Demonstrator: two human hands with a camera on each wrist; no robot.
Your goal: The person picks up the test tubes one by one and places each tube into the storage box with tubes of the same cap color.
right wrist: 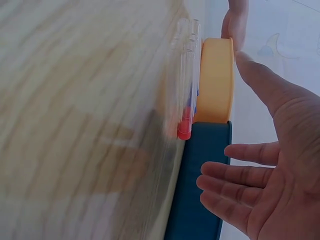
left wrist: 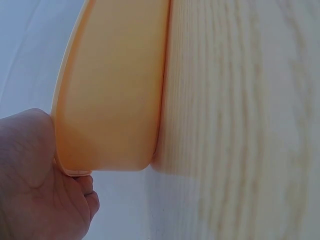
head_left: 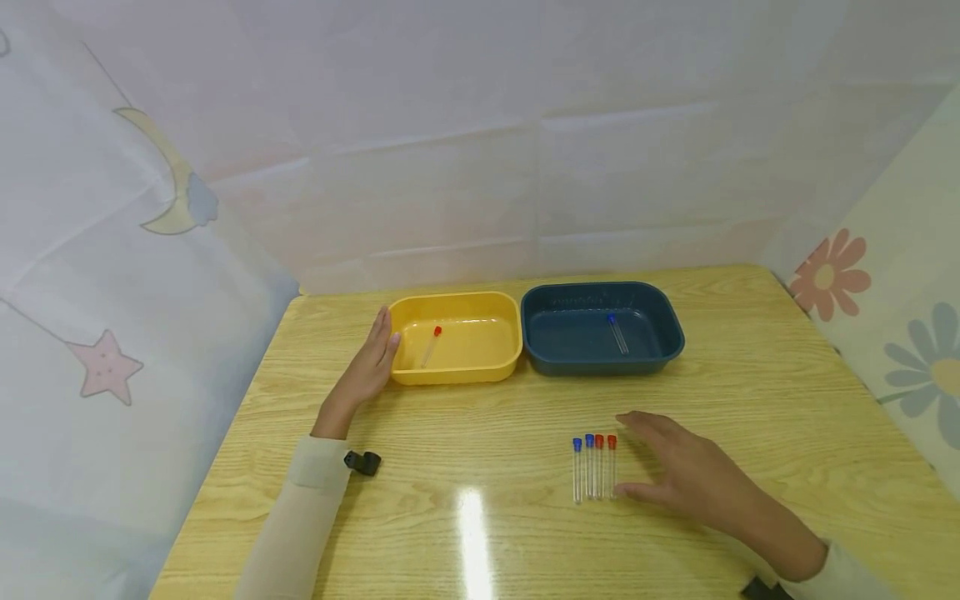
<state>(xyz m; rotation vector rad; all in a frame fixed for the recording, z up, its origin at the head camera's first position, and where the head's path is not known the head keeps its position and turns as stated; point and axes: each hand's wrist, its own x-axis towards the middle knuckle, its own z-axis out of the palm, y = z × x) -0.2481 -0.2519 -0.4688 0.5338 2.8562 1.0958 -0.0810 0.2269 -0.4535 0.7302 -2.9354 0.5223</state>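
Note:
My left hand (head_left: 370,362) rests against the left end of a yellow tray (head_left: 457,377), its fingers fairly straight along the outside and the thumb at the rim. Inside that tray lies a red-capped test tube (head_left: 431,347). The dark blue tray (head_left: 600,368) beside it holds blue-capped tubing, a clear test tube (head_left: 618,334). On the table, two blue-capped test tubes (head_left: 577,471) and two red-capped test tubes (head_left: 612,467) lie side by side. Just right of this row hovers my right hand (head_left: 693,475), fingers spread, holding nothing; the right wrist view shows its bare palm.
The trays stand side by side, touching or nearly so, toward the back of the wooden table (head_left: 465,450). A pale cloth backdrop (head_left: 450,200) rises behind and at both sides. Glare marks the table's front middle.

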